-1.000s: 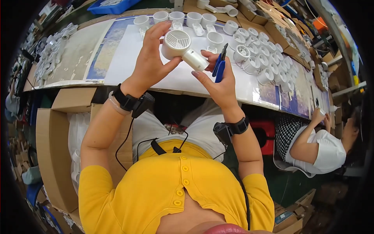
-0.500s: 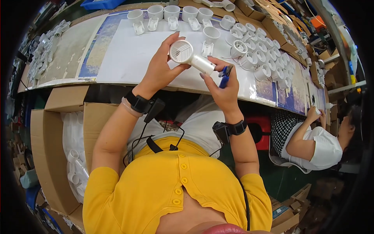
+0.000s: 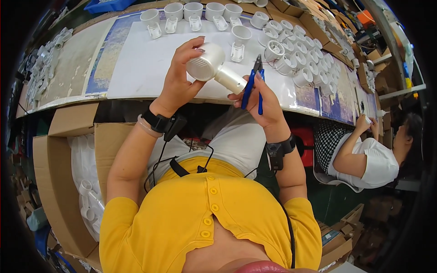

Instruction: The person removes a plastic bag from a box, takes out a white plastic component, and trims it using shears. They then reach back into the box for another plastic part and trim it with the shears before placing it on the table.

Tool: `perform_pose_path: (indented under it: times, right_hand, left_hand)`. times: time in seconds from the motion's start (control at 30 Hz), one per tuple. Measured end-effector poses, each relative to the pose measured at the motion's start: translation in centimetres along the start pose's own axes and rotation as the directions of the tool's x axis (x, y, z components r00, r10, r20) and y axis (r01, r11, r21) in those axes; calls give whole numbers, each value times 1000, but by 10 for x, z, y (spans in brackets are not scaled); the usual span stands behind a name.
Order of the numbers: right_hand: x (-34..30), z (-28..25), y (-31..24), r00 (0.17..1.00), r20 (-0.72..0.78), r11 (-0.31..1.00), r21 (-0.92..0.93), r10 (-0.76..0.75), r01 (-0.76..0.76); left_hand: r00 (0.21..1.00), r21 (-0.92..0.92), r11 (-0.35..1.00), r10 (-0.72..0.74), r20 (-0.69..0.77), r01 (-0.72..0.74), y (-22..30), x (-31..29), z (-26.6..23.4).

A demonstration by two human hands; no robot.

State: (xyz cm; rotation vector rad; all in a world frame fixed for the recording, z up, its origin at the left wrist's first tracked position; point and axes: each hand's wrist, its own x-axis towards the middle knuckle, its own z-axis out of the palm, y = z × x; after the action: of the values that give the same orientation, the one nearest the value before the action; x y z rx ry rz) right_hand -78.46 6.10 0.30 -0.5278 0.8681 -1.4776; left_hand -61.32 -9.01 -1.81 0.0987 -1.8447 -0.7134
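My left hand [image 3: 176,77] is closed around the round, slatted head of a white handheld fan housing [image 3: 212,60], held up over the near part of the table. Its handle slants down to the right, toward my other hand. In my right hand [image 3: 270,107] is a pair of blue-handled nippers [image 3: 248,93], jaws pointing up and away from me. The nippers cross in front of the handle's end. Whether my right fingers also touch the handle there cannot be told.
Several white cup-shaped housings [image 3: 193,11] stand along the table's far side. More white round parts [image 3: 302,59] with thin wires crowd the right. Loose white parts [image 3: 45,59] lie far left. An open cardboard box [image 3: 58,182] is at my left. A co-worker [image 3: 371,157] sits at right.
The nippers have swung from folded inside my right hand to upright with jaws showing. The fan housing has shifted slightly left and turned, showing more of its head's side.
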Motion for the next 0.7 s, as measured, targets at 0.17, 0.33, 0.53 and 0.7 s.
perform_pose_path:
  times: [0.17, 0.33, 0.53, 0.7]
  right_hand:
    - [-1, 21, 1, 999, -15, 997, -77, 30, -31]
    - [1, 23, 8, 995, -74, 974, -222, -63, 45]
    - [1, 16, 10, 982, -113, 969, -215, -152, 125]
    - [2, 15, 14, 985, -151, 980, -190, -81, 51]
  left_hand:
    - [997, 24, 996, 81, 4, -81, -2, 0, -1]
    - [994, 49, 993, 108, 11, -108, 0, 1, 2]
    - [888, -358, 815, -395, 235, 457, 5, -10, 0]
    - [764, -560, 526, -508, 396, 640, 7, -14, 2]
